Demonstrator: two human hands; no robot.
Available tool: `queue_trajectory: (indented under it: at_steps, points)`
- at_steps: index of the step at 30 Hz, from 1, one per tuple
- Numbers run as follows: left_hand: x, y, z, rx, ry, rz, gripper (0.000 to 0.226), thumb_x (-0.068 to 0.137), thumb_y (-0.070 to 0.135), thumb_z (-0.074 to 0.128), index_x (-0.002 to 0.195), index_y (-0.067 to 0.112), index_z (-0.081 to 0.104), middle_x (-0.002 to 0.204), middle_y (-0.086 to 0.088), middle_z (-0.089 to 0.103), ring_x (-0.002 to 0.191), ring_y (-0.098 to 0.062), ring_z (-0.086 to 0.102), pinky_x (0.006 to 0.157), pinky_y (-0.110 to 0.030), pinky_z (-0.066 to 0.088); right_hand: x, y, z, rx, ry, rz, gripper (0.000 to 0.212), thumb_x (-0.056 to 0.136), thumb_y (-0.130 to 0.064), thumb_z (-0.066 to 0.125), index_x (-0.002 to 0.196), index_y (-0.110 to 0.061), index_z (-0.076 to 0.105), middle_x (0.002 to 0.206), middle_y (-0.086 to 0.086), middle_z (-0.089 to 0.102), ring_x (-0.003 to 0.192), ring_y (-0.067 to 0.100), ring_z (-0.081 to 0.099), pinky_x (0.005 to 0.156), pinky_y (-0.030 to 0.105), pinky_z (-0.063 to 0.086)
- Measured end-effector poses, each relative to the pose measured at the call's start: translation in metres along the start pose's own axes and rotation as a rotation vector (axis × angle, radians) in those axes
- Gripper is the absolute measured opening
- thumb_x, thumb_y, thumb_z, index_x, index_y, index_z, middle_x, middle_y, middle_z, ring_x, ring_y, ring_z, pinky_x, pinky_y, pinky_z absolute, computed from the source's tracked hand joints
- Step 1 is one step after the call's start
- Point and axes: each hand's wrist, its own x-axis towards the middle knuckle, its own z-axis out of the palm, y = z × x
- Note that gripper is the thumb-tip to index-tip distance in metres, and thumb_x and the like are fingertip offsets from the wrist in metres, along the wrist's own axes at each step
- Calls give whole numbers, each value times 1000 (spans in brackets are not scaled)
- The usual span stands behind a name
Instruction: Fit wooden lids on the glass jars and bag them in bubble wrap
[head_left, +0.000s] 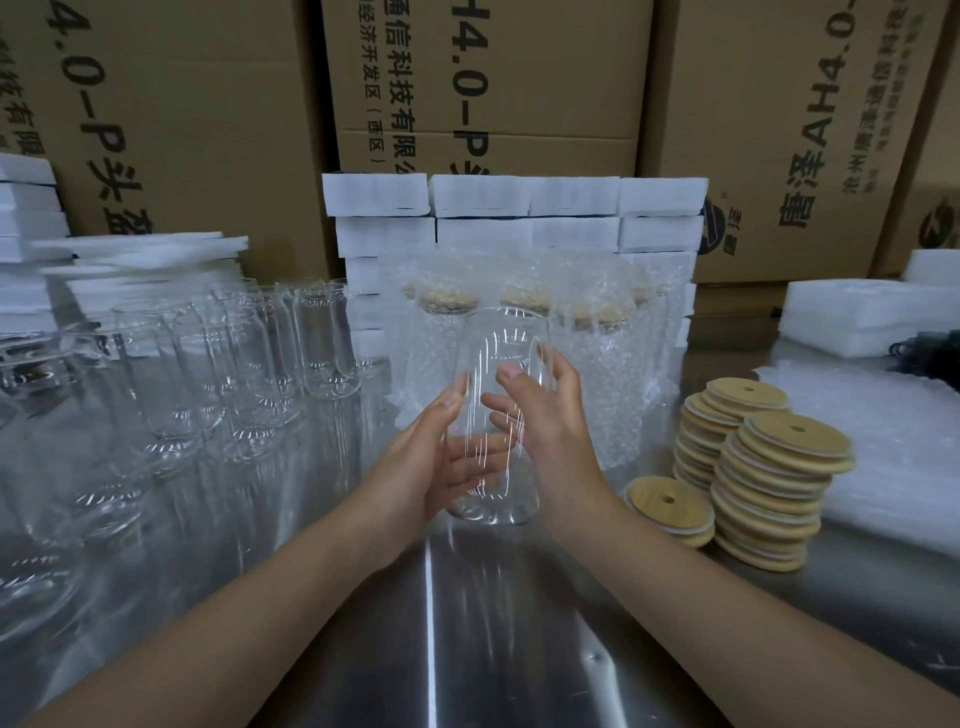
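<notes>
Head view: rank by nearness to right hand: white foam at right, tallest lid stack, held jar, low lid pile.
1. Held jar, in right hand.
2. Low lid pile, right.
3. Tallest lid stack, farther right.
4. White foam, back right.

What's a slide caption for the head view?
Left hand and right hand hold a lidless glass jar; wooden lids stacked at right, bagged jars behind.

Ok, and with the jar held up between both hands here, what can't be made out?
Head view:
- bagged jars: bubble wrap and the held glass jar hide their number and lid fit.
- bare jars, left: motion blur and the frame edge prevent a count.
- fingers of the left hand: seen only through the glass.
- dark object: cut by the right edge.
</notes>
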Motion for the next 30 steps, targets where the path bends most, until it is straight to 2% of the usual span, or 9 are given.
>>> queue_trajectory:
  at_steps: [3, 7, 9, 11, 15, 18, 21, 24, 30]
  points:
    - [-4, 6, 5, -28, -57, -15, 49, 63, 62, 58, 110, 49, 51, 102, -17, 69, 89, -25, 68, 68, -29, 58, 0, -3, 1, -4, 14, 19, 60, 76, -46, 69, 126, -40, 36, 128, 0, 56, 98, 9, 66, 65, 14, 50]
    - [-9, 7, 3, -43, -128, -57, 50, 74, 57, 61, 121, 40, 54, 105, -16, 70, 93, -28, 67, 82, -41, 54, 1, -2, -1, -204, -16, 3, 62, 85, -57, 51, 138, -37, 27, 130, -5, 50, 105, 11, 61, 70, 16, 52]
    - [-12, 0, 1, 11, -123, -23, 54, 77, 55, 57, 128, 38, 56, 114, -15, 70, 103, -31, 67, 92, -49, 52, -3, -3, -2, -430, -106, -32, 79, 79, -67, 38, 147, -35, 17, 122, -20, 46, 106, -3, 54, 86, 19, 44]
    - [-11, -7, 0, 72, -41, 32, 81, 65, 48, 70, 140, 32, 44, 108, -9, 73, 99, -27, 69, 86, -46, 54, -5, -11, -3, -587, -200, -52, 79, 81, -69, 29, 150, -34, 13, 114, -26, 44, 96, -17, 47, 85, 9, 34]
    - [-10, -6, -4, 106, 54, 82, 102, 46, 48, 81, 138, 35, 40, 103, -3, 75, 97, -18, 71, 72, -34, 56, 3, -50, -15, -1070, -249, -80, 78, 78, -78, 19, 131, -28, 48, 107, -3, 68, 100, 17, 63, 93, 37, 45]
    - [-9, -4, -10, 136, 150, 136, 98, 53, 41, 88, 138, 37, 40, 100, 0, 75, 96, -11, 71, 73, -32, 55, 6, -78, -34, -1501, -371, 93, 58, 85, -70, 41, 97, -19, 67, 86, -5, 67, 83, 14, 61, 73, 30, 48]
    - [-9, -5, -13, 194, 242, 191, 104, 48, 44, 92, 138, 39, 39, 105, 0, 72, 91, -3, 70, 73, -22, 52, 3, -88, -49, -1747, -499, 300, 50, 81, -54, 64, 115, -17, 65, 108, -2, 66, 97, 16, 61, 78, 30, 52]
    - [-8, -5, -14, 226, 279, 239, 102, 48, 44, 94, 131, 48, 35, 113, 2, 66, 101, -6, 67, 69, -13, 48, 3, -88, -59, -1871, -565, 479, 76, 78, -43, 71, 143, -25, 37, 140, -1, 46, 122, 21, 49, 93, 28, 45]
    - [-7, -9, -16, 277, 320, 271, 101, 48, 49, 90, 129, 52, 31, 114, 6, 60, 110, -8, 59, 78, -19, 46, 8, -79, -61, -1998, -694, 693, 91, 69, -37, 80, 146, -30, 31, 140, -2, 46, 121, 23, 49, 96, 35, 49]
